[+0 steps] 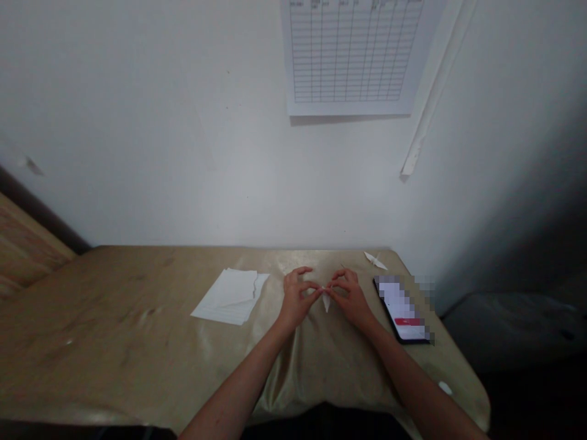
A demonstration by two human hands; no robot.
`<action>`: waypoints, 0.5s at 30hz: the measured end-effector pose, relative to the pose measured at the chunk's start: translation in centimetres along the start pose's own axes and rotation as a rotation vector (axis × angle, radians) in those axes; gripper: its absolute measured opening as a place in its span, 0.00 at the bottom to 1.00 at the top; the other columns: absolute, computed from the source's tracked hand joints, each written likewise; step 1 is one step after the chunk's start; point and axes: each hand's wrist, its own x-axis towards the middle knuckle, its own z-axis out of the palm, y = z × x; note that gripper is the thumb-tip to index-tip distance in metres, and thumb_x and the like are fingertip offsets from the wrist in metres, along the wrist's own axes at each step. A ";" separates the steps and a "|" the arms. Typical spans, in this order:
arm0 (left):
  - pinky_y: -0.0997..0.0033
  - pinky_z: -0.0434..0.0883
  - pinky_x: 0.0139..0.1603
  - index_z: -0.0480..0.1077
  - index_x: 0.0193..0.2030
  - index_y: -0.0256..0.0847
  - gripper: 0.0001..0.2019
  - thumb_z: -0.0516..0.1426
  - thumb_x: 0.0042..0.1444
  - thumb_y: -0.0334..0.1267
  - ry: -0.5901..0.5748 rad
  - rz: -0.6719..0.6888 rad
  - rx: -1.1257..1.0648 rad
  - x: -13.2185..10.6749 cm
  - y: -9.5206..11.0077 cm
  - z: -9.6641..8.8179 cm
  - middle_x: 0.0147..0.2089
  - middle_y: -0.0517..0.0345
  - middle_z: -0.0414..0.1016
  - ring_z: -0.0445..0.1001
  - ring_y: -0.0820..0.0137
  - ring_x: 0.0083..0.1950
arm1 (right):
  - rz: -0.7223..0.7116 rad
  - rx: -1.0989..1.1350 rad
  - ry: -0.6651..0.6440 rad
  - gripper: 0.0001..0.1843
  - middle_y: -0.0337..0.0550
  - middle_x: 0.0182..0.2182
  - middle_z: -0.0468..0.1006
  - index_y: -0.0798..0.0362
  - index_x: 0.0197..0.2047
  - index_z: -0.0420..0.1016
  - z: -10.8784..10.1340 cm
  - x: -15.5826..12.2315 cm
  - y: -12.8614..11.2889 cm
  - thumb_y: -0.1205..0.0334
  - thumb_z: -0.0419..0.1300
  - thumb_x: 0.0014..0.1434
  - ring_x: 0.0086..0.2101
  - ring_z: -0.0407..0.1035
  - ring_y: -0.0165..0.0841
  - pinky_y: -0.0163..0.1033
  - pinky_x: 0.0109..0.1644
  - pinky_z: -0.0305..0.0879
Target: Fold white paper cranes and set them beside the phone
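A small folded white paper piece (326, 300) is held between both hands above the tan-covered table (137, 318). My left hand (297, 297) pinches its left side with thumb and forefinger. My right hand (349, 295) pinches its right side the same way. The paper's pointed tip hangs down between the two hands. A stack of white paper sheets (230, 296) lies to the left of my left hand.
A phone (402, 308) with a lit screen lies at the right of my right hand. A small folded white paper figure (375, 260) sits near the table's far right corner. A white wall with a printed grid chart (353, 55) stands behind the table.
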 end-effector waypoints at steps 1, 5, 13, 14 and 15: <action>0.47 0.64 0.66 0.82 0.33 0.49 0.01 0.68 0.55 0.41 -0.003 0.002 0.003 0.0 0.0 0.1 0.59 0.54 0.72 0.67 0.58 0.62 | -0.001 -0.003 -0.001 0.10 0.46 0.44 0.72 0.46 0.36 0.83 0.0 0.0 0.0 0.50 0.66 0.61 0.50 0.64 0.41 0.52 0.61 0.61; 0.47 0.64 0.65 0.82 0.33 0.49 0.02 0.68 0.55 0.41 -0.022 0.007 0.025 -0.1 0.1 0.2 0.58 0.54 0.73 0.68 0.58 0.61 | -0.004 -0.027 -0.024 0.09 0.46 0.45 0.72 0.47 0.34 0.82 0.0 0.0 0.0 0.52 0.65 0.61 0.52 0.63 0.42 0.53 0.62 0.59; 0.48 0.64 0.66 0.82 0.35 0.49 0.02 0.66 0.57 0.40 -0.019 -0.009 0.022 -0.1 0.1 0.1 0.58 0.54 0.73 0.68 0.59 0.61 | 0.014 -0.038 -0.001 0.05 0.45 0.46 0.74 0.45 0.34 0.82 -0.1 0.3 0.5 0.57 0.65 0.61 0.53 0.63 0.43 0.54 0.63 0.57; 0.48 0.64 0.66 0.82 0.35 0.49 0.02 0.66 0.57 0.40 -0.021 -0.013 0.023 -0.1 0.1 0.1 0.58 0.53 0.73 0.68 0.59 0.61 | 0.012 -0.034 0.000 0.05 0.45 0.46 0.74 0.45 0.34 0.81 -0.1 0.2 0.5 0.57 0.65 0.61 0.53 0.63 0.42 0.54 0.63 0.58; 0.47 0.64 0.66 0.82 0.36 0.49 0.02 0.66 0.57 0.40 -0.021 -0.015 0.024 -0.1 0.2 0.2 0.58 0.53 0.73 0.68 0.58 0.61 | 0.007 -0.030 -0.003 0.05 0.45 0.47 0.74 0.46 0.34 0.81 -0.2 0.2 0.5 0.56 0.65 0.60 0.53 0.63 0.42 0.53 0.63 0.57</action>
